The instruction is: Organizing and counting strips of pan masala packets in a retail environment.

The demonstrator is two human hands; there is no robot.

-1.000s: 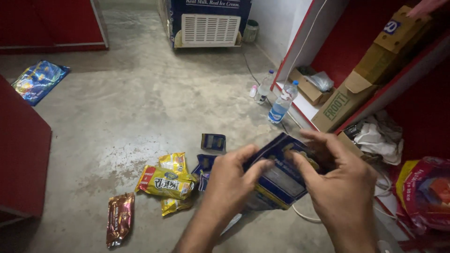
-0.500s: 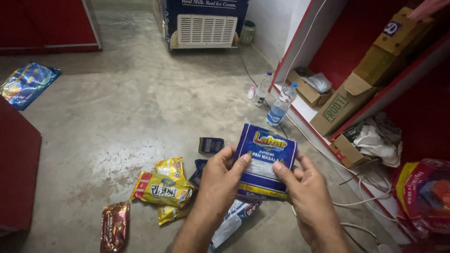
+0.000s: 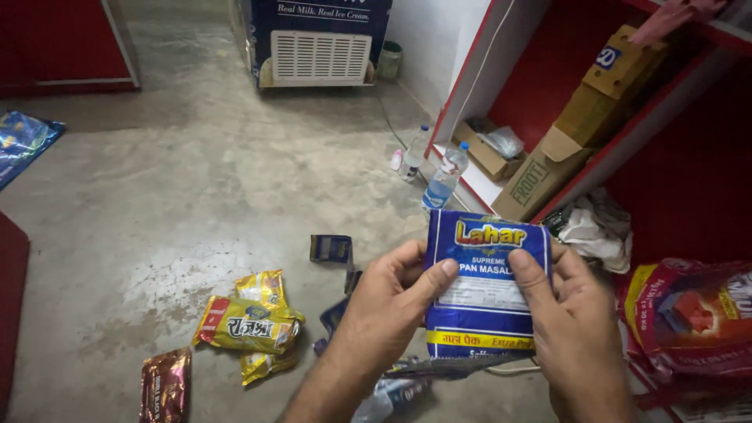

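I hold a flat blue packet (image 3: 484,313) with a yellow band upright in front of me, its printed face toward the camera. My left hand (image 3: 384,309) grips its left edge with the thumb on the front. My right hand (image 3: 576,329) grips the right edge, thumb also on the front. Below the packet, on the concrete floor (image 3: 196,180), lie yellow snack packets (image 3: 247,323), a brown shiny packet (image 3: 164,385) and a small blue packet (image 3: 330,248).
A red shelf unit (image 3: 548,86) on the right holds cardboard boxes (image 3: 595,102). Two plastic bottles (image 3: 444,174) stand at its foot. A blue freezer cabinet (image 3: 317,39) is at the back. A red bag (image 3: 689,313) lies at the right, a blue wrapper (image 3: 19,141) far left.
The blue packet has turned from tilted and edge-on to flat and upright facing me. Both hands shifted to its side edges, and the view moved closer.
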